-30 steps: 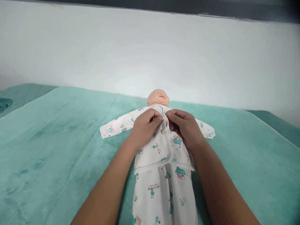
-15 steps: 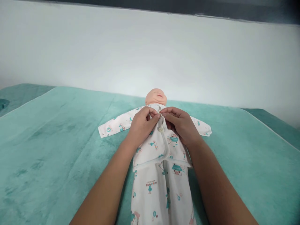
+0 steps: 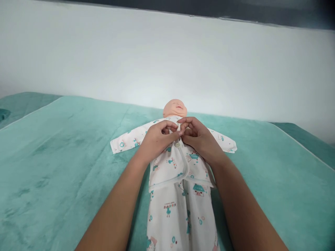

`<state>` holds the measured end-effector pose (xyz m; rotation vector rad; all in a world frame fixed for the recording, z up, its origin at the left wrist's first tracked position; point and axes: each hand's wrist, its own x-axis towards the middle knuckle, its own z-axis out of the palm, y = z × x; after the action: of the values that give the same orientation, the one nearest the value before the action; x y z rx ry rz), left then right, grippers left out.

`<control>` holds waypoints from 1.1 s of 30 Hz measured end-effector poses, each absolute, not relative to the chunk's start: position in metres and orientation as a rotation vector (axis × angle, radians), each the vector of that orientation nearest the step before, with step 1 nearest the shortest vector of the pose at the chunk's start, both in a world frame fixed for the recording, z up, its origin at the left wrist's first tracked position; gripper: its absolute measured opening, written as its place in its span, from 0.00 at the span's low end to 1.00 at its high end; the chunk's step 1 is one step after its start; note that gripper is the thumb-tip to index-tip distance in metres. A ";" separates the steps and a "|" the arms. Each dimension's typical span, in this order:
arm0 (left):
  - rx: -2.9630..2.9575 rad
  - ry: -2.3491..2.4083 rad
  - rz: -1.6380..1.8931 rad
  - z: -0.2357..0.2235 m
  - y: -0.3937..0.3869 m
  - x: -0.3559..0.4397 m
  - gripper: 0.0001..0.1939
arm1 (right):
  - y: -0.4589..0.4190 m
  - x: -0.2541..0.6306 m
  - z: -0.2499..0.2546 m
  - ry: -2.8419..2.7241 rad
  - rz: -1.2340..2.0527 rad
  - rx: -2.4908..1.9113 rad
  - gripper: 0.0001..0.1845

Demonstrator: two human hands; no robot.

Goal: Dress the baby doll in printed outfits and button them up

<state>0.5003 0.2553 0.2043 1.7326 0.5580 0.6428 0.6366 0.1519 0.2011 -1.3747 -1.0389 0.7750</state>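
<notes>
A baby doll (image 3: pixel 175 108) lies on its back, its head away from me. It wears a white printed baby jacket (image 3: pixel 167 170) and matching trousers (image 3: pixel 167 223). My left hand (image 3: pixel 162 136) pinches the front edge of the jacket at the upper chest. From the other side my right hand (image 3: pixel 197 136) grips the same front opening with curled fingers, the thumbs nearly meeting. Just below the thumbs a pale button (image 3: pixel 178 144) shows on the jacket front. What lies between the fingertips is hidden. Both jacket sleeves are spread out sideways.
A teal plush blanket (image 3: pixel 65 167) covers the surface under the doll. Behind the far edge stands a white wall (image 3: pixel 167 55) with a dark band on top. Darker teal fabric (image 3: pixel 300 134) shows at the right, beyond a pale seam.
My right thumb has slid lower on the jacket front and its fingers have curled differently. My left thumb has moved slightly down and to the right. The doll stays almost in place.
</notes>
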 end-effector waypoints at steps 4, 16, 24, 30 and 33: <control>1.696 0.561 0.637 0.204 0.257 0.502 0.09 | 0.152 0.636 0.202 -1.046 0.736 -1.455 0.20; 1.638 0.598 0.677 0.205 0.251 0.503 0.06 | 0.153 0.634 0.203 -1.010 0.679 -1.531 0.18; 1.780 0.628 0.750 0.205 0.248 0.506 0.05 | 0.154 0.633 0.202 -1.031 0.626 -1.553 0.17; 1.566 0.665 0.711 0.207 0.247 0.507 0.07 | 0.154 0.633 0.203 -0.998 0.633 -1.545 0.18; 1.496 0.618 0.657 0.210 0.249 0.503 0.07 | 0.154 0.633 0.204 -0.982 0.624 -1.564 0.17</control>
<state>0.5026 0.2495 0.2099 1.4963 0.6181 0.6571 0.6327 0.1540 0.2036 -1.5637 -0.9821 0.6239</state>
